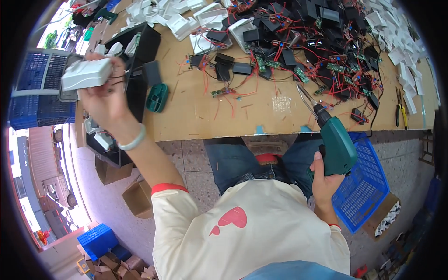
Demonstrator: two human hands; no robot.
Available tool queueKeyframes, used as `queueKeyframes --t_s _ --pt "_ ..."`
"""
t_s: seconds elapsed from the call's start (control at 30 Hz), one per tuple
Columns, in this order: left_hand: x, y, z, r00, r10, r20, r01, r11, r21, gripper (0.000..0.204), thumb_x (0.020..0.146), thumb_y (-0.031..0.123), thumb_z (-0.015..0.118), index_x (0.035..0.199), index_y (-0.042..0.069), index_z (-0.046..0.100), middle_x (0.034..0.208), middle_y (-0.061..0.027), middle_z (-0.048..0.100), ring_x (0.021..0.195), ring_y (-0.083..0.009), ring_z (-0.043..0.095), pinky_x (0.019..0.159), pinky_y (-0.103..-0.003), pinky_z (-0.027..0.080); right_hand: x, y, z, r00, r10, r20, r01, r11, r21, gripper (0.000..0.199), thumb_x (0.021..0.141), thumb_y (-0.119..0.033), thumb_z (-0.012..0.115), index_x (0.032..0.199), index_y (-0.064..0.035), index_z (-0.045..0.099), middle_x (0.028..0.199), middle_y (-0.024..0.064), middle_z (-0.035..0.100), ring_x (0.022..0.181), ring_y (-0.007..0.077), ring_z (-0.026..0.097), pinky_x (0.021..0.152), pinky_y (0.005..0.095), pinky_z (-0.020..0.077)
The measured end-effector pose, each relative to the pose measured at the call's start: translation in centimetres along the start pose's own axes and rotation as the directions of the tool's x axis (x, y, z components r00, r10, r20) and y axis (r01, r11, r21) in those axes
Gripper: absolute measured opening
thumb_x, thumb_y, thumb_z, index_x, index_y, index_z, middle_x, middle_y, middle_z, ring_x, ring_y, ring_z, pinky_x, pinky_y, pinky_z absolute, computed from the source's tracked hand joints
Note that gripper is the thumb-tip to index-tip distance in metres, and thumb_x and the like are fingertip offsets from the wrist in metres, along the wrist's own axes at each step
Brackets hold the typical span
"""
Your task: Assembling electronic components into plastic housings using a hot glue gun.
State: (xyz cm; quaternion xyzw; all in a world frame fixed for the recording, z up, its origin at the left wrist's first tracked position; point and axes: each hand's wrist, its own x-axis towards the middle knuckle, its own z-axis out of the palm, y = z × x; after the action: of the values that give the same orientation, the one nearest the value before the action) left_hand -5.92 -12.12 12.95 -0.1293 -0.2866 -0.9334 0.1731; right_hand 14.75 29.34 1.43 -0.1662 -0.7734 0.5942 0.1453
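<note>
The left hand [105, 100], raised at about ten o'clock over the table's [200, 116] left end, has its fingers clamped on a white plastic housing [86, 73] with dark wires trailing from it, just above a black bin [135, 56] of similar housings; this looks like the setting-aside step after fastening. The right hand [324, 179], at four o'clock, has its fingers wrapped around a green electric screwdriver [333, 140] held off the table edge. The next move likely calls for releasing the housing over the bin and reaching toward the pile of black parts and circuit boards [298, 51] at one o'clock.

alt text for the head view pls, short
Seen from above, a seated person's left hand lifts a white plastic housing while the right hand grips a green electric screwdriver. The wooden workbench ahead is strewn with black casings, white housings and red-wired circuit boards.
</note>
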Motion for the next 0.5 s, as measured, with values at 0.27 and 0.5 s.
queueKeyframes --t_s 0.27,0.5 --pt "10.2 12.4 -8.1 0.733 0.624 -0.271 -0.109 0.5 0.859 0.022 0.096 0.022 0.062 0.092 0.001 0.067 0.084 -0.007 0.064 0.061 -0.0158 0.056 0.055 -0.027 0.045 -0.1 0.7 -0.3 0.999 -0.01 -0.037 0.01 1.0 -0.009 0.019 0.093 -0.004 0.066 0.11 0.0055 0.064 0.066 0.002 0.059 0.057 0.008 0.055 0.053 0.0229 0.0423" --pt "9.9 9.9 -12.5 0.742 0.612 0.273 0.522 -0.783 0.337 0.037 0.088 0.034 0.073 0.106 0.002 0.07 0.106 -0.0164 0.07 0.105 -0.0352 0.062 0.092 -0.053 0.046 0.4 0.5 0.1 0.999 -0.021 -0.033 0.021 1.0 0.003 0.017 0.094 -0.004 0.065 0.108 0.0052 0.063 0.064 0.001 0.057 0.055 0.0075 0.053 0.053 0.0223 0.0409"
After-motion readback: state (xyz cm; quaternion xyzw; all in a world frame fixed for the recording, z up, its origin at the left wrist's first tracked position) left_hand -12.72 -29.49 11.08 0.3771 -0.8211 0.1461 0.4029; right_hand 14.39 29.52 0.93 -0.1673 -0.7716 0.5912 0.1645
